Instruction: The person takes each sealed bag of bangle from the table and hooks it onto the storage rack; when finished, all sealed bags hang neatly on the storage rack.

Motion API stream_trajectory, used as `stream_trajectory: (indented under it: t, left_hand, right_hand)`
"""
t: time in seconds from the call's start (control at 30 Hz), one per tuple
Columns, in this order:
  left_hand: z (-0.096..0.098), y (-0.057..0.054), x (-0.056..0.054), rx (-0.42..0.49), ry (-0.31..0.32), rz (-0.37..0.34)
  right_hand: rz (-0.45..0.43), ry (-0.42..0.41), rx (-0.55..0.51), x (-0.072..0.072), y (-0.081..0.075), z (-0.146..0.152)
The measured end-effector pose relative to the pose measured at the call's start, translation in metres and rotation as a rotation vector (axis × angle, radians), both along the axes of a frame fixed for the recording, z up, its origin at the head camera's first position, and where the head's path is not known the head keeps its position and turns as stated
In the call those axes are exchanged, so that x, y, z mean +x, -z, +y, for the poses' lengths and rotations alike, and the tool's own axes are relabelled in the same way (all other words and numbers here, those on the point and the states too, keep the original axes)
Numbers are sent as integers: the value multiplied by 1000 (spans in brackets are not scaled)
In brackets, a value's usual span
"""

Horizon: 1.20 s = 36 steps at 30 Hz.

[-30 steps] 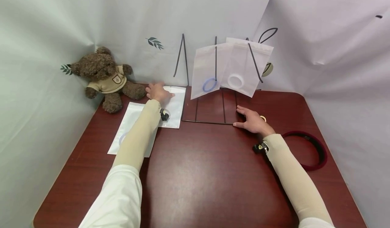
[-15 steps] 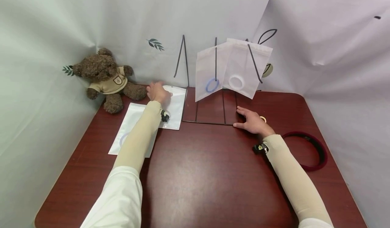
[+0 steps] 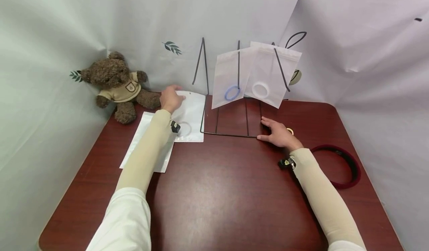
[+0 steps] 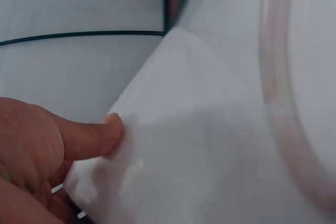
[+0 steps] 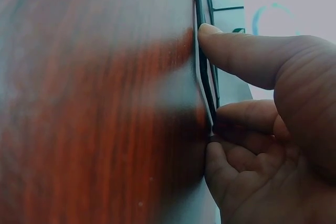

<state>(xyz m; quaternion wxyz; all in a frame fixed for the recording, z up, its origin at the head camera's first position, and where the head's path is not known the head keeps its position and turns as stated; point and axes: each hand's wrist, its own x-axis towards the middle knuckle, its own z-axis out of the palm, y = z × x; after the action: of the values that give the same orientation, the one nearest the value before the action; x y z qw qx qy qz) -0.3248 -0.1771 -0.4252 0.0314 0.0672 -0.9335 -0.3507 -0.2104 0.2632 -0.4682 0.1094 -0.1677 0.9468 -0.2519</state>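
My left hand (image 3: 170, 100) pinches the upper corner of a white zip bag (image 4: 189, 129) between thumb and fingers. That bag lies just left of the black wire rack (image 3: 228, 135), its top edge slightly lifted, with a pale ring (image 3: 190, 127) showing through it. Under my left forearm is a second zip bag (image 3: 142, 122), partly hidden. My right hand (image 3: 277, 133) rests at the rack's front right corner, thumb (image 5: 231, 51) on the wire and fingers beside it. From the rack's hooks hang a zip bag with a blue ring (image 3: 232, 93) and a zip bag with a white ring (image 3: 260, 90).
A brown teddy bear (image 3: 115, 81) sits at the back left of the wooden table (image 3: 228, 199). On the right lies a dark red headband (image 3: 352, 169). A small yellow ring (image 3: 290, 131) shows behind my right hand. White cloth (image 3: 151, 16) encloses the back and sides.
My left hand has shifted slightly left and now grips the bag's top corner, which has lifted a little. The right hand stays put; the hanging bags sway slightly.
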Motion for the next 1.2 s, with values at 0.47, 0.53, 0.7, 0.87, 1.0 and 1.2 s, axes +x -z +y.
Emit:
stream_trajectory:
  t: [0.47, 0.53, 0.7, 0.87, 1.0, 1.2]
  left_hand:
    - [-19, -20, 33, 54, 83, 73]
    - [-23, -24, 40, 45, 88, 85]
    - [-34, -35, 62, 16, 89, 154]
    - [-45, -50, 85, 6, 89, 247]
    - [-53, -59, 100, 32, 90, 314]
    - [-59, -70, 118, 104, 120, 400]
  right_hand:
    - [-7, 3, 5, 1, -1, -1]
    - [-12, 6, 6, 1, -1, 0]
    - [-29, 12, 3, 0, 0, 0]
    - [-31, 11, 4, -1, -1, 0]
    - [-32, 11, 3, -2, -2, 0]
    - [-24, 10, 1, 0, -2, -2]
